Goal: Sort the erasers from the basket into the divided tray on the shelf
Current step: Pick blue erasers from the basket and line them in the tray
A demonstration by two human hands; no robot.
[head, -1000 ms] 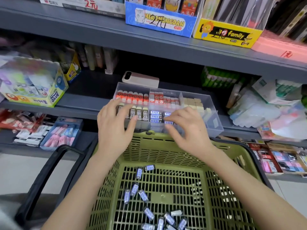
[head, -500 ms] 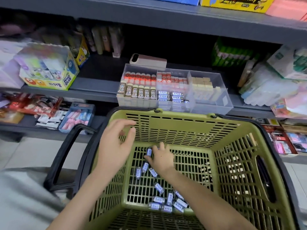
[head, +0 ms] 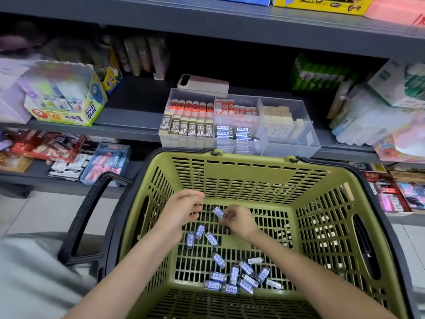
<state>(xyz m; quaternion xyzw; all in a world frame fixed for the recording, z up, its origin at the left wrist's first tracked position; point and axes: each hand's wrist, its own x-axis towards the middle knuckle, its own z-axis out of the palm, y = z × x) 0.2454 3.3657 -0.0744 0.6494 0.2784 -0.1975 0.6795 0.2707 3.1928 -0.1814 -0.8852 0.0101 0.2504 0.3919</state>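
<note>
A green basket point(head: 230, 171) stands below the shelf, with several small blue-labelled erasers point(head: 232, 276) scattered on its floor. My right hand point(head: 239, 221) is inside the basket and pinches one blue-labelled eraser point(head: 218, 211) at its fingertips. My left hand point(head: 184, 209) hovers just left of it with fingers loosely curled, holding nothing that I can see. On the shelf behind sits the clear divided tray point(head: 287, 143), with rows of red, 2B, blue and beige erasers in its compartments.
A pink phone point(head: 203, 83) lies behind the tray. A glue box point(head: 66, 100) stands at the shelf's left, plastic packs point(head: 368, 120) at its right. The basket's black handle point(head: 89, 210) hangs on the left. Lower shelves hold more stationery.
Both hands have come down from the tray into the basket. My right hand has picked up one blue-labelled eraser from the floor of the basket, and my left hand has moved in beside it.
</note>
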